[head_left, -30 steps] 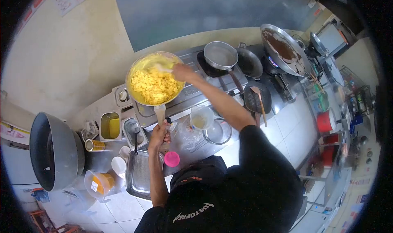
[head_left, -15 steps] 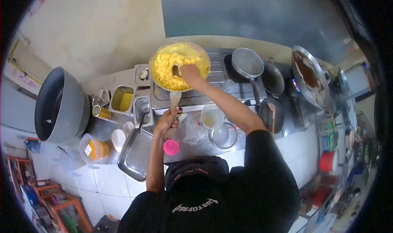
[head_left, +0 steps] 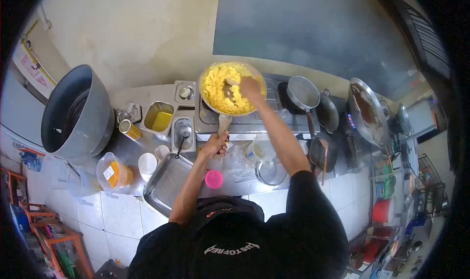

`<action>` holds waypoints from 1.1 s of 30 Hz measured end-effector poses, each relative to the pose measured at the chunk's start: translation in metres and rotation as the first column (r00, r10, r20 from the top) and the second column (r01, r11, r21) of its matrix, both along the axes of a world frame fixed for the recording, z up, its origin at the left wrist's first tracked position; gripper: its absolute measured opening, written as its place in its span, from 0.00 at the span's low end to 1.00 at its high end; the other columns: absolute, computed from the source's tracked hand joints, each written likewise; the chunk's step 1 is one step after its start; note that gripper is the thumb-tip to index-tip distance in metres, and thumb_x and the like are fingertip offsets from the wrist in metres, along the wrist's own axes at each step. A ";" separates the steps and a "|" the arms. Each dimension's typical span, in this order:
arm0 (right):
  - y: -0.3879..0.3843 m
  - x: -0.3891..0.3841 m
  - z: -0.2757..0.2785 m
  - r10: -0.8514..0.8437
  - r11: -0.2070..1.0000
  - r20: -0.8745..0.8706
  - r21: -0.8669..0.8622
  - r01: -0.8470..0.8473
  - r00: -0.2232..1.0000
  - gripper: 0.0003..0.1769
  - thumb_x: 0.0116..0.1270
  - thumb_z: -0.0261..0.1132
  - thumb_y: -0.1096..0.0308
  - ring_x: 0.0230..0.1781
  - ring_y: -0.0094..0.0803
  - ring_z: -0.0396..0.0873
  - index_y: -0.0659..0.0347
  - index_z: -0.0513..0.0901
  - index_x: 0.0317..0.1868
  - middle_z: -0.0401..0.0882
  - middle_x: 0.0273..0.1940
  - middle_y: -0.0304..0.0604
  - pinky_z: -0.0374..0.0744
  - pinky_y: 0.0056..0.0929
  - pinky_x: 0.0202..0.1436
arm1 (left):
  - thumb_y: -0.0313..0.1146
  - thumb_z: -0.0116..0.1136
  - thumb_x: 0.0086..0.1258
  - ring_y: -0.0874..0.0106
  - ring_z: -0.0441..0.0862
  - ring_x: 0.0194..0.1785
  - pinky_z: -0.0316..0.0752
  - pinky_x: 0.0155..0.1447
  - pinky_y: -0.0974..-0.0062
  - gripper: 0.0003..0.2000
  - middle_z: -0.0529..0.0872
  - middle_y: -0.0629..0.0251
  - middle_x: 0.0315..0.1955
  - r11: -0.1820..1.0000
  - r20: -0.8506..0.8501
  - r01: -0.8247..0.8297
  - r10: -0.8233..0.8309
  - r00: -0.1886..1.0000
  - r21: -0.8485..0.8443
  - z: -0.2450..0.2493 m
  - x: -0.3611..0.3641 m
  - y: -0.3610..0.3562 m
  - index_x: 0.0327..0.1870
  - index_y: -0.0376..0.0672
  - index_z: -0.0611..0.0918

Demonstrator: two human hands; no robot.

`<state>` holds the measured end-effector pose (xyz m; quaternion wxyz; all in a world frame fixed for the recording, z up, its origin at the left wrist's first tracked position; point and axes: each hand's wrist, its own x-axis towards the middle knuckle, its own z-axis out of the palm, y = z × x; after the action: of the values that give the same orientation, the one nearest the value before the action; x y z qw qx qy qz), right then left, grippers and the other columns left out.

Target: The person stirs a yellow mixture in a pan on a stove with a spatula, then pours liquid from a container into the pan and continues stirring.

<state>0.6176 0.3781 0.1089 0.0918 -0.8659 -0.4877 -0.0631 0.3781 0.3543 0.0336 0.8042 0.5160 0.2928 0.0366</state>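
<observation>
A wide frying pan (head_left: 201,78) full of yellow scrambled eggs (head_left: 215,90) sits on the stove top (head_left: 208,124). My left hand (head_left: 215,145) is closed round the pan's pale handle (head_left: 224,123). Over the right side of the pan, my right hand (head_left: 250,89) is closed on a spatula (head_left: 233,82), mostly hidden by the hand and the eggs. A dark patch of pan bottom shows beside the spatula. Below my left hand lies a pink lid (head_left: 213,179).
Right of the pan are a saucepan (head_left: 303,92), a dark wok (head_left: 328,113) and a large pan of brown liquid (head_left: 364,107). Metal tubs (head_left: 159,116), a perforated tray (head_left: 169,181) and a jug of orange liquid (head_left: 115,175) stand left. A strainer (head_left: 270,172) lies at the front.
The view has shifted, so everything sits lower and mostly further right. My right hand has moved the spatula through the eggs, and the bare patch is now nearer the pan's middle. My left hand keeps the handle.
</observation>
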 end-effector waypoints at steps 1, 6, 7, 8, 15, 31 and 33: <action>-0.008 0.010 0.026 0.042 0.998 0.079 -0.040 -0.039 0.996 0.10 0.55 0.57 0.69 0.35 0.48 0.81 0.64 0.83 0.30 0.81 0.31 0.54 0.78 0.42 0.37 | 0.56 0.52 0.65 0.80 0.62 0.13 0.61 0.18 0.80 0.24 0.66 0.73 0.14 0.999 0.002 0.015 -0.015 1.000 -0.046 0.000 -0.002 0.001 0.34 0.40 0.69; -0.060 0.026 0.093 0.217 0.892 -0.005 -0.404 -0.201 0.976 0.13 0.49 0.62 0.62 0.31 0.50 0.80 0.64 0.83 0.26 0.81 0.28 0.55 0.77 0.41 0.37 | 0.54 0.53 0.65 0.79 0.63 0.13 0.62 0.16 0.78 0.22 0.66 0.73 0.14 0.990 0.004 0.017 -0.016 1.000 -0.141 -0.003 -0.006 0.005 0.31 0.42 0.67; -0.067 0.021 0.094 0.315 0.837 -0.099 -0.439 -0.326 0.944 0.13 0.48 0.63 0.61 0.30 0.50 0.80 0.64 0.84 0.26 0.81 0.27 0.54 0.77 0.40 0.37 | 0.53 0.52 0.66 0.79 0.63 0.12 0.63 0.15 0.77 0.21 0.66 0.72 0.13 0.990 0.011 0.016 -0.015 1.000 -0.143 -0.008 -0.004 0.006 0.30 0.41 0.68; -0.068 0.022 0.083 0.371 0.821 -0.218 -0.378 -0.429 0.903 0.14 0.48 0.65 0.60 0.30 0.49 0.80 0.64 0.84 0.27 0.81 0.27 0.55 0.77 0.40 0.37 | 0.53 0.52 0.66 0.79 0.63 0.12 0.63 0.15 0.77 0.21 0.66 0.72 0.13 0.989 0.018 -0.006 0.009 1.000 -0.147 -0.009 -0.004 0.008 0.30 0.41 0.68; 0.018 -0.030 0.007 0.040 0.984 -0.439 -0.141 -0.113 0.898 0.15 0.54 0.64 0.63 0.36 0.49 0.81 0.72 0.82 0.29 0.80 0.31 0.63 0.78 0.40 0.41 | 0.51 0.53 0.66 0.78 0.64 0.12 0.67 0.15 0.74 0.21 0.68 0.68 0.15 0.993 0.018 0.019 -0.017 1.000 -0.119 -0.013 0.002 0.001 0.28 0.41 0.66; -0.044 -0.005 0.005 0.389 0.838 -0.212 -0.323 -0.440 0.896 0.14 0.55 0.60 0.62 0.33 0.51 0.80 0.67 0.83 0.29 0.80 0.33 0.59 0.77 0.43 0.38 | 0.51 0.54 0.66 0.79 0.61 0.12 0.61 0.16 0.80 0.19 0.64 0.73 0.13 0.994 -0.072 -0.048 0.041 0.997 -0.102 -0.006 0.015 -0.015 0.28 0.44 0.68; -0.016 -0.042 -0.001 0.204 0.955 -0.324 -0.141 -0.260 0.924 0.13 0.53 0.60 0.67 0.37 0.51 0.80 0.71 0.81 0.33 0.79 0.35 0.62 0.78 0.42 0.42 | 0.52 0.54 0.66 0.80 0.61 0.12 0.61 0.16 0.79 0.20 0.64 0.73 0.13 0.993 -0.045 -0.053 0.048 0.998 -0.109 -0.007 0.013 -0.019 0.29 0.44 0.67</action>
<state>0.5761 0.3624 0.1074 0.0937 -0.8058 -0.5706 0.1277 0.3915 0.3350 0.0264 0.8240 0.4637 0.3242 0.0297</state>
